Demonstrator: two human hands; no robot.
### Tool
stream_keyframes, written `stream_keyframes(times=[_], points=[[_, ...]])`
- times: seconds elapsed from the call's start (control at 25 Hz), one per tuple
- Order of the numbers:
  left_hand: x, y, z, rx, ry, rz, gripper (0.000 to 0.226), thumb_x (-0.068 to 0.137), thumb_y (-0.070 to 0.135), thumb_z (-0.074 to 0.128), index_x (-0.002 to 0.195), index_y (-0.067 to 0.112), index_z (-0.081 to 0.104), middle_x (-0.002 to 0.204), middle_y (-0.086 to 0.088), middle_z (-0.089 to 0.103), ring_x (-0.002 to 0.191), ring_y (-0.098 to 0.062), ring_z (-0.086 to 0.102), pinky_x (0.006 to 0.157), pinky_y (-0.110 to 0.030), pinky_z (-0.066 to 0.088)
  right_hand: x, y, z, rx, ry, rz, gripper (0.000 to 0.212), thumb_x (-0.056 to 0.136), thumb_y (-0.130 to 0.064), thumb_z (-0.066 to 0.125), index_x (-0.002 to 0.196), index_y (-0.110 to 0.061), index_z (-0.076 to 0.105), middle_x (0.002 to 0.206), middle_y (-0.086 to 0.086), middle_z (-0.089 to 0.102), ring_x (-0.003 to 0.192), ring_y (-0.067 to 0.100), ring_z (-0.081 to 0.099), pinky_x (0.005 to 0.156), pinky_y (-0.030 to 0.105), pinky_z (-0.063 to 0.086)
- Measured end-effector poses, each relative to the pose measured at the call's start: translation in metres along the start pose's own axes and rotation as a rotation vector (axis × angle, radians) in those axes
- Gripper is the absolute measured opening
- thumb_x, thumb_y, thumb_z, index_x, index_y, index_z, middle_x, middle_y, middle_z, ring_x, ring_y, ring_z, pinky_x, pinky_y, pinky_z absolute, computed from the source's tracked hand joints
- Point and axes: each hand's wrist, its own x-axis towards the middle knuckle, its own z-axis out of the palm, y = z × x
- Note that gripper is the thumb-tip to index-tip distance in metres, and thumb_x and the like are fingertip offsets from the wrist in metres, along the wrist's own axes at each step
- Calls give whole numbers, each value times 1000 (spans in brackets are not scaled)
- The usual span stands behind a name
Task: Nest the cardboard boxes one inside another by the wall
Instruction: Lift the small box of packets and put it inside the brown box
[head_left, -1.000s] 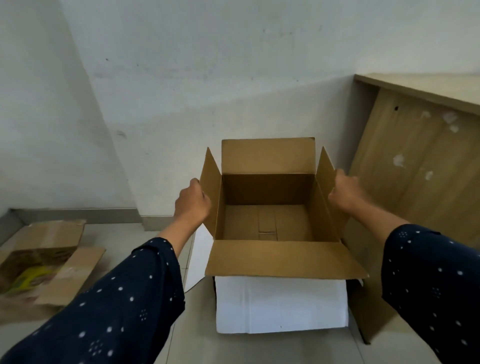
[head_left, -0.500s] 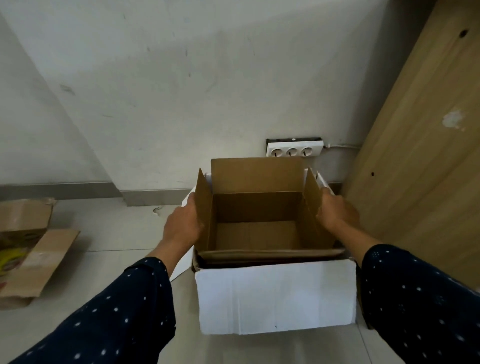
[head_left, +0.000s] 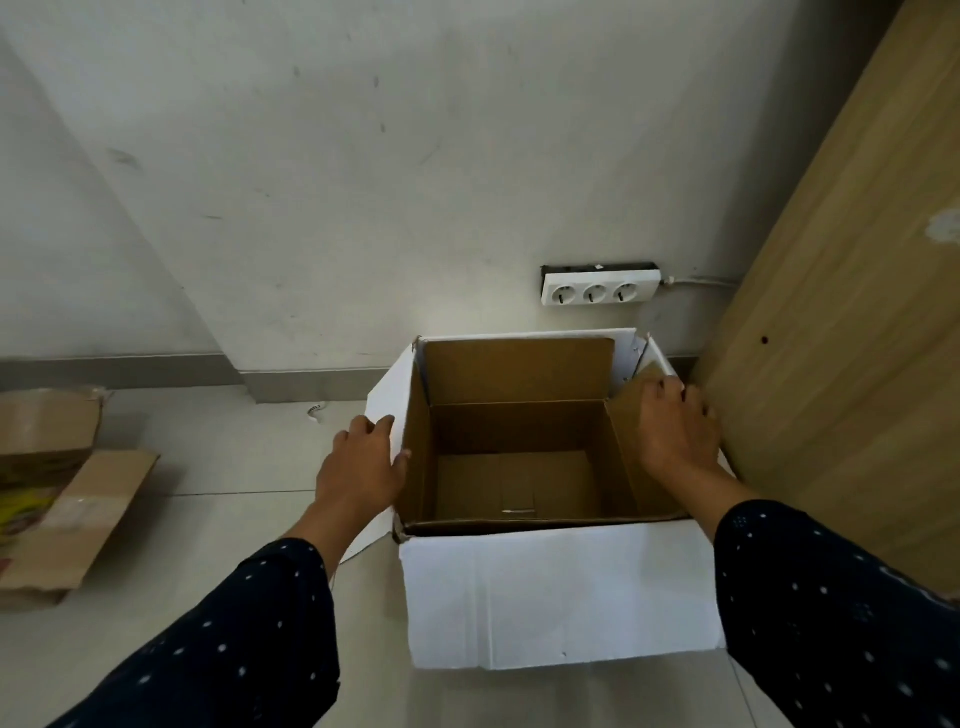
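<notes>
Resting on the floor tiles (head_left: 218, 467) against the wall (head_left: 363, 182), the white box (head_left: 561, 592) holds the brown box (head_left: 514, 467) nested inside it, top open, base flaps visible. Your L hand (head_left: 361, 467) lies flat, fingers spread, on the white box's left side flap, thumb tip at the brown box's left wall; palm loose, nothing clasped. Your R hand (head_left: 672, 431) sits over the brown box's right flap, fingers curled on its upper edge; can't tell if it truly pinches the flap or only presses it. Wooden panel (head_left: 841, 338) stands just beside the boxes, R side. Triple socket strip (head_left: 597, 291) on wall behind. Flattened cardboard (head_left: 67, 509) lies well apart, far L.
</notes>
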Motion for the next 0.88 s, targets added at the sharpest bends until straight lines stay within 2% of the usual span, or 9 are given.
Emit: stream_keyframes(times=[0.16, 0.32, 0.44, 0.68, 0.88], points=[[-16, -55, -22, -12, 18, -79, 59, 93, 37, 47, 144, 14, 31, 142, -15, 42, 125, -36, 43, 97, -47, 43, -20, -69, -32, 156, 2, -167, 67, 88, -32, 60, 147, -18, 31, 147, 11, 37, 132, 34, 37, 105, 49, 35], [-48, -139, -48, -40, 29, -178, 58, 92, 32, 47, 145, 14, 30, 141, -13, 42, 124, -35, 42, 97, -47, 43, -62, -188, -51, 207, 44, -371, 61, 91, -37, 53, 146, -20, 31, 145, 7, 41, 130, 30, 39, 101, 46, 37], [-74, -212, -63, -48, 42, -257, 57, 91, 30, 46, 143, 15, 31, 141, -13, 41, 125, -35, 40, 99, -48, 42, -99, -284, -49, 198, 13, -507, 57, 93, -38, 48, 144, -20, 33, 144, 6, 42, 129, 29, 40, 98, 43, 38], [-117, -381, -68, -45, 63, -466, 52, 88, 27, 49, 137, 14, 38, 137, -13, 41, 122, -37, 41, 92, -48, 43, -172, -473, -3, 264, -168, -718, 55, 93, -37, 47, 144, -21, 34, 141, 7, 47, 127, 29, 42, 98, 43, 38], [-110, -492, -64, 25, 248, -561, 52, 85, 30, 55, 133, 14, 45, 137, -18, 41, 119, -41, 39, 89, -49, 42, -204, -601, 65, 455, -492, -669, 57, 92, -35, 51, 144, -18, 35, 139, 12, 49, 126, 33, 47, 97, 41, 43]])
